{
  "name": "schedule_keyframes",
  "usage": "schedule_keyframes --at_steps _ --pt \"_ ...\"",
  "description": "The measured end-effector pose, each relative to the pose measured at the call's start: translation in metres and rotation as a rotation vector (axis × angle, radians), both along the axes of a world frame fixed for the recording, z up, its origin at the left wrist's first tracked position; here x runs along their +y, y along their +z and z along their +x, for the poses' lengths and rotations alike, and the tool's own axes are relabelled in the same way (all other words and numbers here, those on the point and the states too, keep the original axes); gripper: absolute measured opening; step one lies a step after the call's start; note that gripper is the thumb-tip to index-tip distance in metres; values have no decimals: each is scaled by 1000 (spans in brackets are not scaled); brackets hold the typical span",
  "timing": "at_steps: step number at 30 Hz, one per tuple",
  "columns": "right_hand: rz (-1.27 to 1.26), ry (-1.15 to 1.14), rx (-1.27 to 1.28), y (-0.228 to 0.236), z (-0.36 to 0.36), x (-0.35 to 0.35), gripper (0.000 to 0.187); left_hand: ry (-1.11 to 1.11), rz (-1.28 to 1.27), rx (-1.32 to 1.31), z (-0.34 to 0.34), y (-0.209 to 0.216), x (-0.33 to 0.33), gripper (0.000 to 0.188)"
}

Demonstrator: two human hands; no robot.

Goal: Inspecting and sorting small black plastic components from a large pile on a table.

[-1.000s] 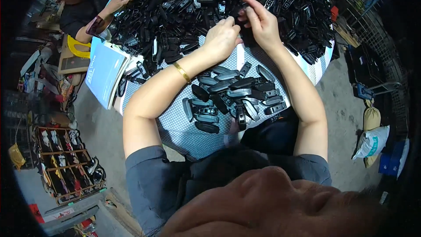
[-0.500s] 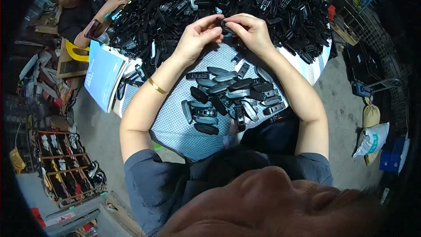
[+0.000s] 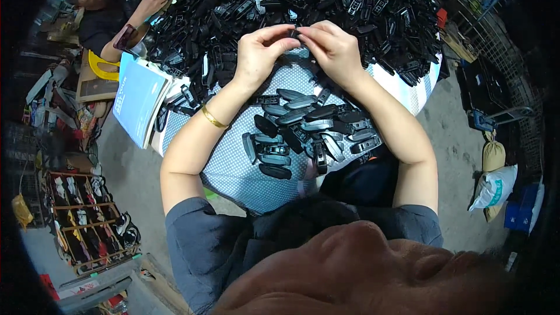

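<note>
My left hand (image 3: 256,59) and my right hand (image 3: 336,53) meet at the near edge of a big heap. Thumbs and forefingers of both pinch a small black plastic part (image 3: 295,33), mostly hidden by the fingertips. Beyond them rises the heap of black plastic pieces (image 3: 227,9), long and narrow. Closer to me, between my forearms, lies a smaller group of grey-and-black oblong plastic pieces (image 3: 303,115), some with their hollow, slotted side up. They rest on a patterned blue-white cloth (image 3: 230,166).
At the left table edge lies a blue-covered book (image 3: 139,102). A co-worker (image 3: 108,17) sits at the far left, both hands on small pieces. A yellow curved object (image 3: 100,69) is beside the table. Sacks (image 3: 494,184) stand on the floor at right; a wooden rack (image 3: 87,221) is at left.
Both hands have shifted slightly and the fingers have turned around the small part, still pinching it. The left wrist has lifted a little. The co-worker's hands have moved too.
</note>
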State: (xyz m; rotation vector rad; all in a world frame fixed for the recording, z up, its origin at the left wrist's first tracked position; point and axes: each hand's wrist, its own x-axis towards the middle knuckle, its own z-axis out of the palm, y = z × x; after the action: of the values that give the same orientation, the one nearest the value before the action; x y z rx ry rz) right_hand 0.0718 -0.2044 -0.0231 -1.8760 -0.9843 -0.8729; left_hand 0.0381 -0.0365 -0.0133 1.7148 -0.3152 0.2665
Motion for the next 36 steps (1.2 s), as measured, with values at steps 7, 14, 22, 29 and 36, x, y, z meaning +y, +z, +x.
schedule_keyframes --at_steps 7,14,22,29,36 --pt "47 61 400 -1 1 1 21 -78 -272 82 6 -1 0 25" --pt "-121 232 545 -2 0 -4 31 -65 -19 1 -3 11 6 21" --pt "-98 369 880 19 24 -31 27 -180 216 134 -3 28 11 25" --pt "-517 191 305 9 44 -57 22 -537 607 385 -1 13 -9 30" --pt "-759 65 210 9 18 -41 32 -102 885 19 3 -10 -38 37"
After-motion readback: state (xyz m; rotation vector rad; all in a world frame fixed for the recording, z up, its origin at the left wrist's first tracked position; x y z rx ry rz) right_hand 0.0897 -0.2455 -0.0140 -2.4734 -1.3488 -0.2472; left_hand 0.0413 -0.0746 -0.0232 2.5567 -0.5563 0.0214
